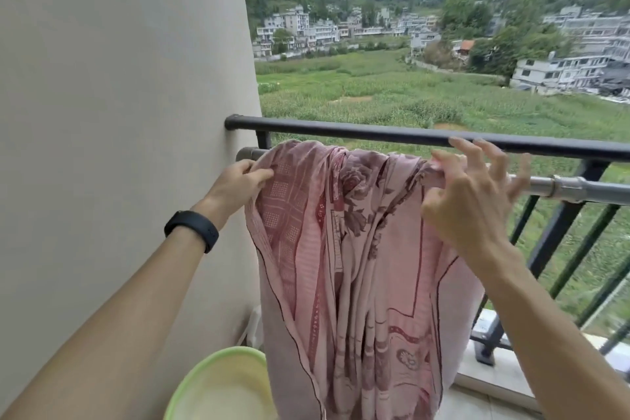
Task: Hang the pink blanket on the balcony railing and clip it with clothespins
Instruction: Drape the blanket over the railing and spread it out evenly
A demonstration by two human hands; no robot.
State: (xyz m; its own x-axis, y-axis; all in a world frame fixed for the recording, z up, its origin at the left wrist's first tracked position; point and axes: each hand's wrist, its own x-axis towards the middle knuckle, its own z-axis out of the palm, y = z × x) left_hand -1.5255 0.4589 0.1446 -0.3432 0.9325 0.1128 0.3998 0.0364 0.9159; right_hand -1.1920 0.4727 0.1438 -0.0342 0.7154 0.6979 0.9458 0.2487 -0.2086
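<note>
The pink blanket [344, 249], patterned with dark red flowers and squares, hangs bunched over a silver rod [562, 187] that runs just below the black top rail of the balcony railing [375, 135]. My left hand [238, 181] pinches the blanket's left edge near the wall. My right hand [474, 194] is at the blanket's right end on the rod; thumb and forefinger touch the cloth while the other fingers are spread. No clothespins are in view.
A beige wall [119, 112] stands close on the left. A pale green basin [221, 389] sits on the floor below the blanket. Black vertical bars [559, 249] close the railing at right, with fields and houses beyond.
</note>
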